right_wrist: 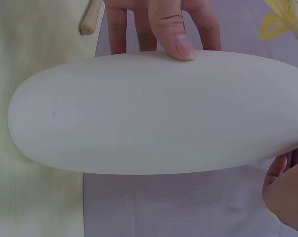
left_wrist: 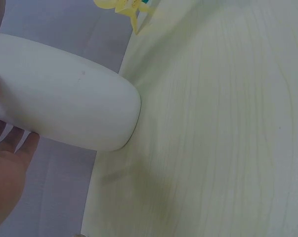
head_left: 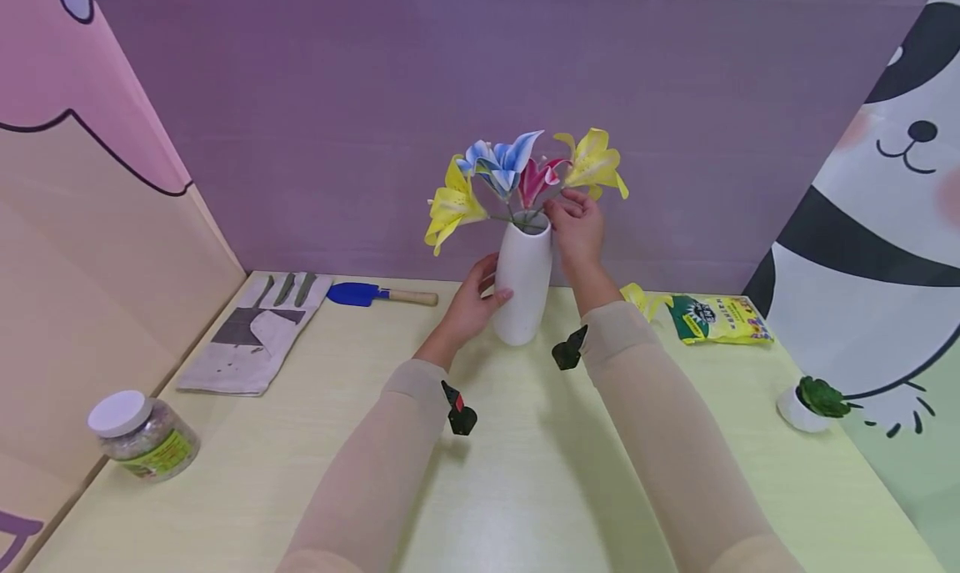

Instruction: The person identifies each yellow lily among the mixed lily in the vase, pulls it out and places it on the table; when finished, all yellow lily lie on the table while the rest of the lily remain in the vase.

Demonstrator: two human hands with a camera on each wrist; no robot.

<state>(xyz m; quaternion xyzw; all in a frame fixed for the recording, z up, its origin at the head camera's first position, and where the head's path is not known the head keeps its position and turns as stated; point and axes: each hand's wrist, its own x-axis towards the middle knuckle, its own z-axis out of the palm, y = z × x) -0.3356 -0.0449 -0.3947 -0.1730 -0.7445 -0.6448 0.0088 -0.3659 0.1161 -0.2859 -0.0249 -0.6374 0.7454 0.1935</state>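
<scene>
The table (head_left: 525,490) lies bare in front of the white vase (head_left: 522,281), which stands upright near its far edge. The vase hides most of the flower stems. The left hand (head_left: 476,302) curls round the vase's lower side, thumb in front. The right hand (head_left: 576,223), at the vase's mouth, pinches among the flowers (head_left: 517,177); which stem cannot be told.

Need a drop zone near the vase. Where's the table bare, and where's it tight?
Bare: the near table between the two sleeves, and the stretch between the jar and the left arm. Also the right edge between the seed packet and small potted plant. Crowded: back left with glove and trowel, and around the vase, where both hands work.
</scene>
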